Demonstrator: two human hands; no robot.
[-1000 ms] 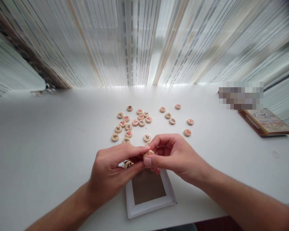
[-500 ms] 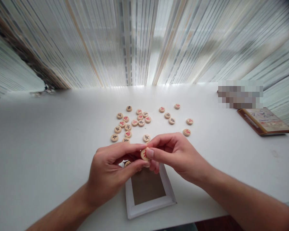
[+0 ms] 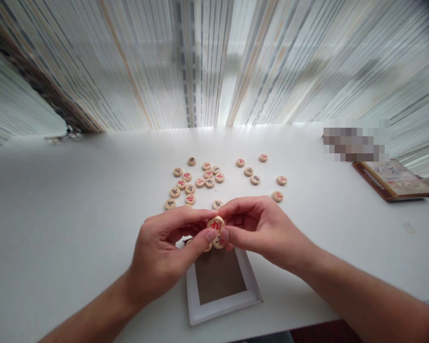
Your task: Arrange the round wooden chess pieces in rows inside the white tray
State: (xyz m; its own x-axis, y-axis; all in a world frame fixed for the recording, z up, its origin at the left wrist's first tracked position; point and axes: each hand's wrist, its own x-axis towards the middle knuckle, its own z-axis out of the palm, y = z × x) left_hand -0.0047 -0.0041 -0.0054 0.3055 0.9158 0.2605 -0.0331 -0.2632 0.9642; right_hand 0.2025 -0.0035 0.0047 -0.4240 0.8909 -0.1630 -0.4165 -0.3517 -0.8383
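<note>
A round wooden Chinese chess piece point(image 3: 215, 223) with a red character is pinched between both my hands, its face turned toward me. My left hand point(image 3: 175, 243) grips it from the left with thumb and fingertips. From the right, my right hand point(image 3: 260, 228) closes its thumb and forefinger on it. Below the hands lies a shallow white-rimmed box point(image 3: 232, 301) with a brown bottom. A few pieces lie at the box's far end, among them one with a black mark point(image 3: 218, 241); my fingers partly cover them.
Several more pieces with red or black characters lie scattered beyond the hands, such as a red one point(image 3: 190, 199) and a black one point(image 3: 255, 179). A brown-edged flat box or book point(image 3: 393, 180) rests at the right. Striped curtains point(image 3: 207, 62) hang behind the white table point(image 3: 93, 200).
The held piece has turned and risen slightly, so its red character shows more fully. My left thumb has shifted upward, and pieces in the box below are more visible.
</note>
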